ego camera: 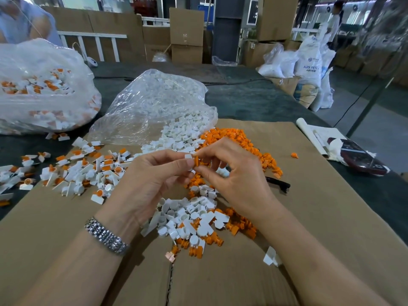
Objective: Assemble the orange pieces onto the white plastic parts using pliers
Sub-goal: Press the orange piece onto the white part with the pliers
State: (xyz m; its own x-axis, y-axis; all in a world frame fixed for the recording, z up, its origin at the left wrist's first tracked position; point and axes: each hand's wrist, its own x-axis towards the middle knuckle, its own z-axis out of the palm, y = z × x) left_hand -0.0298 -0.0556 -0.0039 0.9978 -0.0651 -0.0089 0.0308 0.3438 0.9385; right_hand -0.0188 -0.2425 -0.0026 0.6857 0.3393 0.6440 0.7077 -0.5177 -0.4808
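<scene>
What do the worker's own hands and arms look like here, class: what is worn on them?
Both forearms are bare, with no sleeves or gloves. The left hand has a silver metal link watch band at the wrist. The right hand wears nothing visible.

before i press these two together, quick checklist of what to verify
1. White plastic part pinched in left hand: ok.
2. Orange piece pinched in right hand: ok.
3. Orange piece meets the white part at the fingertips: ok; seated or not: cannot tell.
4. Pliers in hand: not ok; a black handle lies on the cardboard beside the right hand.
5. Loose orange pieces and white parts close by: ok.
6. Assembled parts piled apart to the left: ok.
</scene>
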